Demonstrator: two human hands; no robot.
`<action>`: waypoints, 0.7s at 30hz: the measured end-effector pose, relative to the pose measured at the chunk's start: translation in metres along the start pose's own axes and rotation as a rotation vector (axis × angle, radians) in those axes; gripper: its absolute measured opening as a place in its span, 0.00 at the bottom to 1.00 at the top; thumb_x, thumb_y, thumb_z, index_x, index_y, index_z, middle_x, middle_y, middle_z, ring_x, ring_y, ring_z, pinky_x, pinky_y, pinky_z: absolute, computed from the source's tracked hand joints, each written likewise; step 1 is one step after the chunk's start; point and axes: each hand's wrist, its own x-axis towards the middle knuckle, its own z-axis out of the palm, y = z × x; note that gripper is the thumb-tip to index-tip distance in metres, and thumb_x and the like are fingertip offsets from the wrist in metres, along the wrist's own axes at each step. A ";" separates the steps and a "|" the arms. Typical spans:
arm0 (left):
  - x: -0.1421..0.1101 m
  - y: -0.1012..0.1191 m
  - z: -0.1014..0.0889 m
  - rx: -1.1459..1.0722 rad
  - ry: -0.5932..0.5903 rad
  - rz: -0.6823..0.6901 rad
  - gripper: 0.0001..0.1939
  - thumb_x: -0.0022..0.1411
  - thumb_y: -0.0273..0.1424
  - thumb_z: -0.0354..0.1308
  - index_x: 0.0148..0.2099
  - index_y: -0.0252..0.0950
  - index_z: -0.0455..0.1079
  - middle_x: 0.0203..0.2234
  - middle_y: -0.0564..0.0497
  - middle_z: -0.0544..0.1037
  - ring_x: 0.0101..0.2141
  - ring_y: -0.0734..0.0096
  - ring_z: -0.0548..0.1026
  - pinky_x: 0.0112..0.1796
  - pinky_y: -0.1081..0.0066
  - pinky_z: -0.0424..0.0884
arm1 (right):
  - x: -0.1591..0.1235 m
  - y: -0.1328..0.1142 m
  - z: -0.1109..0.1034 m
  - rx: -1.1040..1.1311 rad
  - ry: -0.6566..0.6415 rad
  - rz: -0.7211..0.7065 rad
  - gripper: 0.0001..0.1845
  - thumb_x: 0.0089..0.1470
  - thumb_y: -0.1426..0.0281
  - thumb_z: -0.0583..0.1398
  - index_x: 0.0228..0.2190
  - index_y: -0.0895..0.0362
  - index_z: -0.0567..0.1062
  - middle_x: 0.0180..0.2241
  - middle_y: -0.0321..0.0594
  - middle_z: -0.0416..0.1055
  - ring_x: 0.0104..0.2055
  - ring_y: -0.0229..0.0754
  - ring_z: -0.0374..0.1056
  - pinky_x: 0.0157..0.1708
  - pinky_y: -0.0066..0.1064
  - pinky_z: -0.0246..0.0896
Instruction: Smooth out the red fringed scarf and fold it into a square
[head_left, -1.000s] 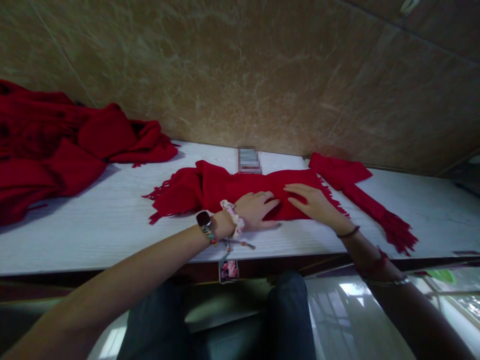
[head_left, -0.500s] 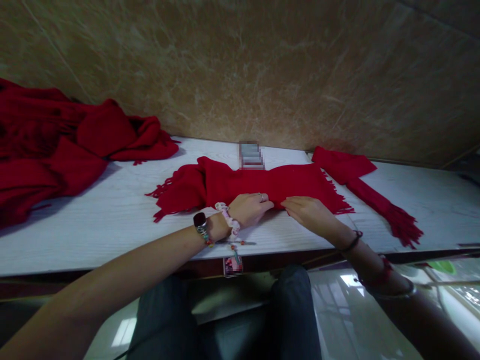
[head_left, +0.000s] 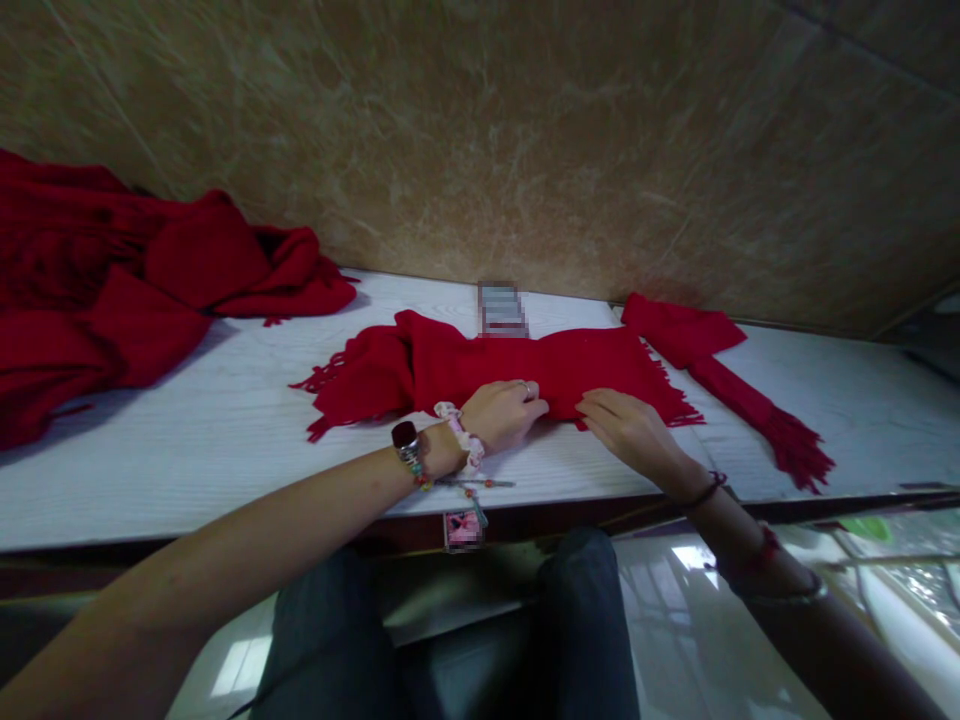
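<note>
Touching the middle scarf [head_left: 600,365] on the table [head_left: 225,430] with narrowed left hand [head_left: 496,415] and right hand [head_left: 628,430], perhaps pinching, impossible to tell. Possibly risking crooked creases by pulling unevenly.

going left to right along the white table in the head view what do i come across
heaped red cloth → left hand on the near edge of the spread red scarf → right hand at that same edge → folded red scarf with fringe
</note>
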 end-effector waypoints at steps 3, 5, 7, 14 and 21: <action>0.000 0.000 0.000 0.001 0.007 0.015 0.10 0.59 0.25 0.49 0.40 0.36 0.70 0.33 0.49 0.71 0.33 0.70 0.69 0.32 0.72 0.66 | -0.007 0.006 0.000 0.055 0.058 0.061 0.13 0.56 0.74 0.50 0.34 0.60 0.75 0.35 0.46 0.73 0.37 0.42 0.67 0.37 0.33 0.64; 0.000 0.000 0.002 -0.004 0.021 0.027 0.10 0.59 0.24 0.48 0.39 0.36 0.70 0.33 0.49 0.70 0.33 0.70 0.69 0.32 0.72 0.65 | -0.011 0.008 0.001 0.075 0.087 0.099 0.13 0.56 0.73 0.50 0.32 0.59 0.75 0.32 0.45 0.73 0.36 0.41 0.67 0.36 0.32 0.64; 0.001 0.000 0.004 -0.007 0.036 0.039 0.11 0.59 0.23 0.47 0.39 0.36 0.70 0.32 0.48 0.70 0.33 0.70 0.68 0.32 0.72 0.65 | -0.012 0.009 0.002 0.069 0.100 0.117 0.14 0.56 0.73 0.50 0.29 0.59 0.75 0.30 0.44 0.73 0.34 0.40 0.67 0.35 0.32 0.64; 0.000 0.000 0.005 0.085 0.078 0.092 0.10 0.60 0.23 0.46 0.38 0.34 0.69 0.30 0.48 0.69 0.33 0.69 0.67 0.32 0.71 0.65 | -0.008 0.008 0.006 0.033 0.141 0.126 0.14 0.55 0.74 0.51 0.23 0.59 0.73 0.25 0.43 0.70 0.29 0.39 0.64 0.31 0.30 0.62; 0.000 -0.001 0.002 0.082 0.042 0.160 0.10 0.61 0.25 0.46 0.38 0.36 0.69 0.28 0.49 0.69 0.33 0.69 0.66 0.31 0.72 0.63 | -0.021 0.021 -0.002 -0.003 0.057 0.106 0.13 0.54 0.76 0.50 0.33 0.59 0.75 0.32 0.46 0.71 0.35 0.43 0.65 0.35 0.34 0.61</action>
